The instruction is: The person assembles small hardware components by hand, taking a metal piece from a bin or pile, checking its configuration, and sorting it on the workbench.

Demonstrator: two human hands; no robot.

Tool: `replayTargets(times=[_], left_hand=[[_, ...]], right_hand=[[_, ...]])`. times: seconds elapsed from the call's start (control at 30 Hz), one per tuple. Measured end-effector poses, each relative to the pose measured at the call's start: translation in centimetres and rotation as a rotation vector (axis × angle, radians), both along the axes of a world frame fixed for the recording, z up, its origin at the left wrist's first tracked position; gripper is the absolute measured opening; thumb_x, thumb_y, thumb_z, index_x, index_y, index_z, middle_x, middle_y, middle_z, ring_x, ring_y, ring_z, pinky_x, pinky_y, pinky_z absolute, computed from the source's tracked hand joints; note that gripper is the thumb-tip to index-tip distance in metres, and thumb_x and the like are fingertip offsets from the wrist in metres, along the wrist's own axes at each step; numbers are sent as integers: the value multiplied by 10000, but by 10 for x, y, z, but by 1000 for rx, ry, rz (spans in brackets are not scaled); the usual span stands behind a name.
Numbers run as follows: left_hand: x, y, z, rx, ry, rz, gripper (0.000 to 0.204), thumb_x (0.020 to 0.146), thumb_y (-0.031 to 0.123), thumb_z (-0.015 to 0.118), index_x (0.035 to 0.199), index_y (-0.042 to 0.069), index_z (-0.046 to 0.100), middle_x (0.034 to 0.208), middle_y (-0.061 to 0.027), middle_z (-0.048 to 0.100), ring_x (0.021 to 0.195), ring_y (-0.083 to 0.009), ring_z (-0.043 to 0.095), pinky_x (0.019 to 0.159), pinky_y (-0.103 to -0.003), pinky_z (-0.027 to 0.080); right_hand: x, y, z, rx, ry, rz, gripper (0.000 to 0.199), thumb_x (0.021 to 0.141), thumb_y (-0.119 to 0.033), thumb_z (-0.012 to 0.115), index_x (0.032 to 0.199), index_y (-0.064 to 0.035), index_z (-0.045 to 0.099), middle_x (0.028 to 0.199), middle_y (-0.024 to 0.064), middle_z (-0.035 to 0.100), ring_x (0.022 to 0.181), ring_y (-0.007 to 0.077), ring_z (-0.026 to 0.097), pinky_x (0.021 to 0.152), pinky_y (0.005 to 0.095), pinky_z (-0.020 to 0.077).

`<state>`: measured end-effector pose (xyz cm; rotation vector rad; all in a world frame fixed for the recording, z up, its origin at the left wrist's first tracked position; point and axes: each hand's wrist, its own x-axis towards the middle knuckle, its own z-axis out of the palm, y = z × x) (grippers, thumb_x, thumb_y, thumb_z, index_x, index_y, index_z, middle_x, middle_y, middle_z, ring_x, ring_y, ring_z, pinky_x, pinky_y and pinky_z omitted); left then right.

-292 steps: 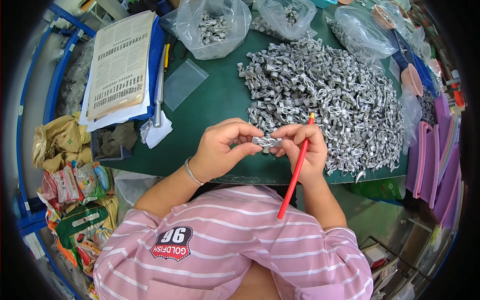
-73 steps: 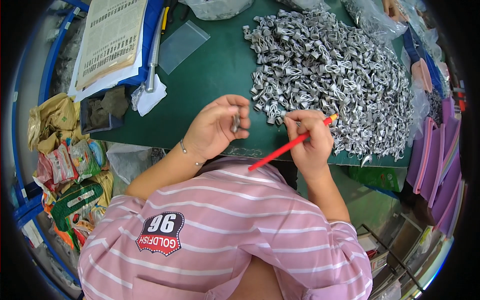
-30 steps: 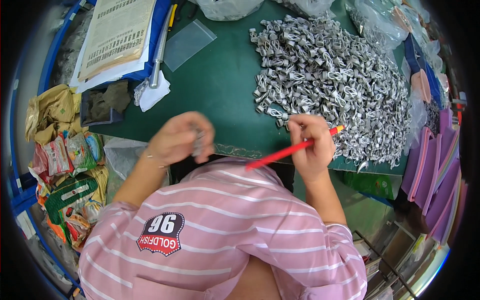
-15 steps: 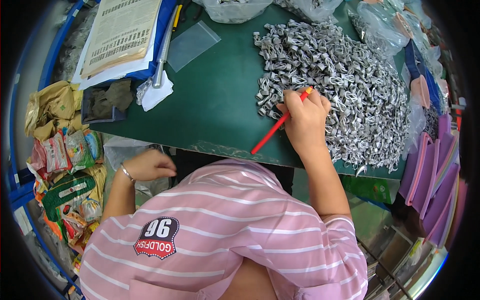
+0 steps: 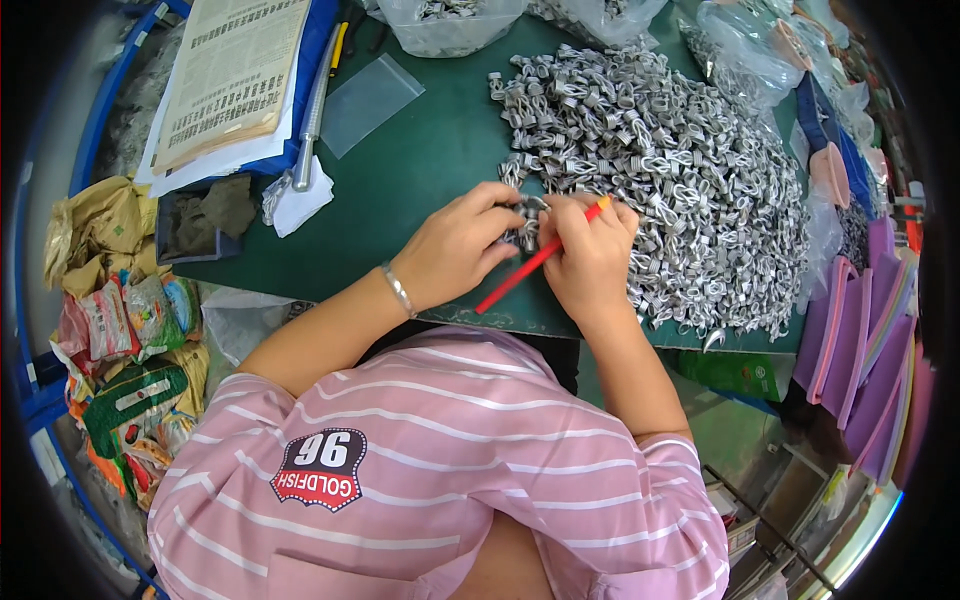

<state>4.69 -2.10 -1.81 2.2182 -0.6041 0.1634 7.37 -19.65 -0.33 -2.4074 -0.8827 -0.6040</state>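
Left hand (image 5: 450,246) angles inward, half-curled at metal pieces (image 5: 530,228), grip unclear; right hand (image 5: 588,258) curls knuckles-up round a red pencil (image 5: 520,274).

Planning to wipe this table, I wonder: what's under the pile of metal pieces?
Green tabletop shows left of the pile of metal pieces and presumably runs beneath it. Its lowest layer and anything buried there are covered, so I can't tell.

At the near-left edge of the pile (image 5: 665,185) of metal pieces, we find the left hand (image 5: 455,245) and right hand (image 5: 590,255) facing each other, fingers about one piece (image 5: 537,202). We cannot tell whether the left fingers grip it. The right hand holds a red pen (image 5: 520,272) slantwise. Left on the tabletop (image 5: 440,130), we locate a clear bag (image 5: 370,105) and a metal rod (image 5: 316,120).
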Motion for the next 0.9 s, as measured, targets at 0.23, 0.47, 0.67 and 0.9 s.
replayTargets(times=[0.23, 0.47, 0.67, 0.9], left_hand=[[-22, 8, 5, -580, 605, 209, 267, 749, -4, 655, 1000, -23, 567, 942, -65, 566, 684, -69, 569, 585, -193, 478], [-24, 6, 17, -644, 487, 97, 194, 758, -67, 608, 950, -55, 579, 864, -89, 558, 674, -109, 583, 582, -201, 489], [-26, -2, 27, -622, 321, 10, 230, 739, -96, 610, 964, -54, 583, 839, -92, 550, 667, -118, 572, 580, -209, 481], [-30, -2, 18, -1191, 1005, 73, 219, 839, 35, 554, 1044, -40, 568, 857, -106, 610, 662, -141, 594, 604, -236, 506]], right_hand=[[-17, 3, -12, 582, 248, 290, 260, 678, 71, 662, 679, -48, 430, 884, 160, 643, 680, 222, 620, 613, 293, 490], [-31, -2, -4, 1168, 1122, 277, 191, 813, 62, 537, 777, -37, 378, 982, 197, 584, 732, 166, 621, 626, 226, 512], [-34, -3, -19, 1159, 871, 351, 246, 767, 83, 589, 772, -47, 380, 948, 178, 590, 742, 141, 576, 652, 233, 486], [-40, 4, -6, 941, 405, 322, 369, 678, 86, 686, 790, -48, 361, 949, 180, 579, 694, 149, 559, 612, 235, 474]])
